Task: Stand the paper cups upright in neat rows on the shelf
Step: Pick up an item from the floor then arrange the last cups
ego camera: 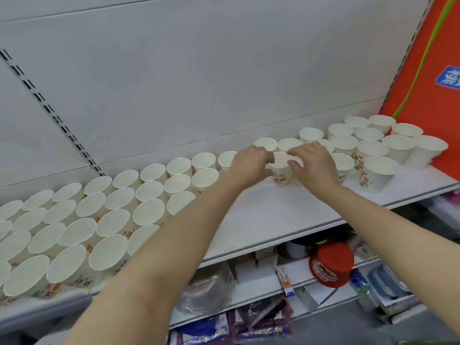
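Here, white shelf point(273, 215), cups point(82, 230), grey backboard point(199, 83).

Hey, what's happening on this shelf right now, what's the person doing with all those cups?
A person is lining up paper cups on a white shelf. Both hands hold one printed cup near the middle: the left hand on its left side, the right hand on its right. A big block of cups already stands in rows to the left, and a smaller group stands to the right. The shelf in front of the held cup is bare.
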Demonstrator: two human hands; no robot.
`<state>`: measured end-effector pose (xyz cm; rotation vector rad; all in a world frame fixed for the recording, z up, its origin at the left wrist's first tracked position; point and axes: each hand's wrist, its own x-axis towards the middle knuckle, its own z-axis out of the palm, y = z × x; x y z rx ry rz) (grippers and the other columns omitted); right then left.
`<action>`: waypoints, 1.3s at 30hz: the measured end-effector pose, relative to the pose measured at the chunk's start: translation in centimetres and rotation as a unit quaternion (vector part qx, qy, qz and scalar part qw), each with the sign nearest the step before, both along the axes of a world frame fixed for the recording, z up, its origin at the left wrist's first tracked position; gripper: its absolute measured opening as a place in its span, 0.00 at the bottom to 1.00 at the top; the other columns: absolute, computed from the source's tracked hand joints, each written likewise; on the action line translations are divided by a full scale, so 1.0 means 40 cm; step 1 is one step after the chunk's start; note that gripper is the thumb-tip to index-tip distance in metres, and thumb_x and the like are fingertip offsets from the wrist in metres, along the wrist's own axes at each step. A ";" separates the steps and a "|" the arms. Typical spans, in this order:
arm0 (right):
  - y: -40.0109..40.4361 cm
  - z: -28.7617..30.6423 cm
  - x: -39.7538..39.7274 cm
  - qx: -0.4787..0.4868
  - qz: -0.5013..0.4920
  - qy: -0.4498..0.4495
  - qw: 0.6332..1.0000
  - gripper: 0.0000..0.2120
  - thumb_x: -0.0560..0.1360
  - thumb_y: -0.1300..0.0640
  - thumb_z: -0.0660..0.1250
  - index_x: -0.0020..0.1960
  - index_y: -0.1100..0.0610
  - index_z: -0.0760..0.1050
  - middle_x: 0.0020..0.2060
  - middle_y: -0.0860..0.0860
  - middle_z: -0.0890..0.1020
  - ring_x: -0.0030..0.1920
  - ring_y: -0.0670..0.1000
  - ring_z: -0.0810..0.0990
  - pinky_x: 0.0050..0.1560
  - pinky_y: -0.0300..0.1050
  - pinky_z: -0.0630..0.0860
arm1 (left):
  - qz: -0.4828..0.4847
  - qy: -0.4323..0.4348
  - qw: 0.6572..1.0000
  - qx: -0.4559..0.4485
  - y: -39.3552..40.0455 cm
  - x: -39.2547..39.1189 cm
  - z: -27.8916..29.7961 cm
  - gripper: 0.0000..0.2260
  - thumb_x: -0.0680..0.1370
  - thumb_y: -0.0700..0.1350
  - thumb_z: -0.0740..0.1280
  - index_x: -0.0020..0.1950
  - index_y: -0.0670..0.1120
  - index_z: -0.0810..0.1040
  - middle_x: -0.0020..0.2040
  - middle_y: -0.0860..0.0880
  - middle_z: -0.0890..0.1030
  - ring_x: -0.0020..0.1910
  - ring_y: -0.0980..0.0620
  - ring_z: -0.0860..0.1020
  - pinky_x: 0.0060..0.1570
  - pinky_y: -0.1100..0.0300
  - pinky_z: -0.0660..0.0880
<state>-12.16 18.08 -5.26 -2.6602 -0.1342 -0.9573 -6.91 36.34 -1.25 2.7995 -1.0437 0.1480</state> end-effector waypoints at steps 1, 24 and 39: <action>-0.017 -0.005 -0.011 -0.014 -0.003 0.005 1.000 0.10 0.70 0.60 0.73 0.50 0.59 0.81 0.44 0.56 0.83 0.47 0.61 0.77 0.48 0.54 0.73 | -0.001 0.000 1.000 0.008 -0.023 -0.001 -0.010 0.15 0.76 0.52 0.70 0.62 0.51 0.79 0.58 0.49 0.80 0.61 0.46 0.74 0.53 0.53 0.73; 0.065 -0.009 -0.050 0.012 0.240 0.077 0.968 0.03 0.69 0.59 0.74 0.43 0.55 0.83 0.37 0.50 0.82 0.45 0.56 0.75 0.47 0.53 0.72 | 0.245 0.052 0.967 -0.053 0.226 -0.189 0.035 0.03 0.71 0.50 0.73 0.40 0.52 0.84 0.38 0.54 0.83 0.40 0.52 0.79 0.38 0.55 0.76; 0.222 -0.028 0.004 0.017 0.194 0.128 0.972 0.05 0.74 0.60 0.67 0.47 0.55 0.82 0.44 0.49 0.82 0.53 0.54 0.73 0.43 0.48 0.73 | 0.203 -0.033 0.974 0.093 0.280 -0.189 -0.005 0.06 0.74 0.50 0.67 0.45 0.51 0.83 0.42 0.50 0.83 0.45 0.46 0.78 0.42 0.58 0.63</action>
